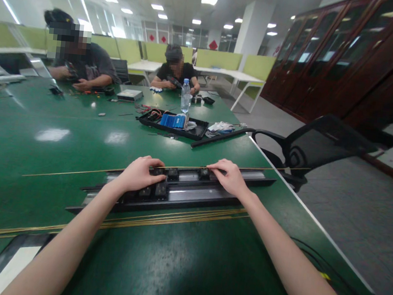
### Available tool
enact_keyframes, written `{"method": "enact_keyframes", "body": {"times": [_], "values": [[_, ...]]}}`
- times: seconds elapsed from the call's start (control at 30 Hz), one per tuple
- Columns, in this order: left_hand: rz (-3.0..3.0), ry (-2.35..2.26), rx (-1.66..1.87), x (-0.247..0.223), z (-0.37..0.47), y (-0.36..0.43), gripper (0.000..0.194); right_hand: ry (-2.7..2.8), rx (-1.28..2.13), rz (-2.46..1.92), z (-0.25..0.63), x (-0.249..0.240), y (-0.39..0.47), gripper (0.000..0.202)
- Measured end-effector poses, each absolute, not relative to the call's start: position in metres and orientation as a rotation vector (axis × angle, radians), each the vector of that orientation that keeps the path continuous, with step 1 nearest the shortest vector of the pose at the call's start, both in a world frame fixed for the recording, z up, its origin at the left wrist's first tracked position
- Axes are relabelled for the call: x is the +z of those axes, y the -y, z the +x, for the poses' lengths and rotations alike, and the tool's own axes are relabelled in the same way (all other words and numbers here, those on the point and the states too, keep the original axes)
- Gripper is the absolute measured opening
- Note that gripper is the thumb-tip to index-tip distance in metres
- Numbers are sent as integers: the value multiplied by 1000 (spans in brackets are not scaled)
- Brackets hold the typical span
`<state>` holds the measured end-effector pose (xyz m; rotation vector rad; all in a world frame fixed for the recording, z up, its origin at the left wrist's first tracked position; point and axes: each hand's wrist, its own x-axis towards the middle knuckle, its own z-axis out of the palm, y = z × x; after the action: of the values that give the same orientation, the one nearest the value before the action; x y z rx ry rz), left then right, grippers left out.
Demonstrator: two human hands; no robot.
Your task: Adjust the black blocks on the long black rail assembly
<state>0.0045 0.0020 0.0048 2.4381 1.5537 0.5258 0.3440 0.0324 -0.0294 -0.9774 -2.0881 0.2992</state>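
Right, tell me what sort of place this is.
Probably an open-plan office used partly as a workshop: lime-green cubicle partitions stand in the background, and a glossy green table bears long black-and-silver rails.

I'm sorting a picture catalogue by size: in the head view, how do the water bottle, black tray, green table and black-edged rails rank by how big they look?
1. Green table
2. Black-edged rails, together
3. Black tray
4. Water bottle
The rails lie nearer the camera than the tray.
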Motion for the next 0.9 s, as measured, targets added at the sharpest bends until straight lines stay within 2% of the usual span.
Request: {"method": "enact_keyframes", "body": {"times": [0.9], "values": [[2414, -1546, 538, 5, 3, -2, 40, 2107, 386, -1018, 352, -24, -35, 19]]}}
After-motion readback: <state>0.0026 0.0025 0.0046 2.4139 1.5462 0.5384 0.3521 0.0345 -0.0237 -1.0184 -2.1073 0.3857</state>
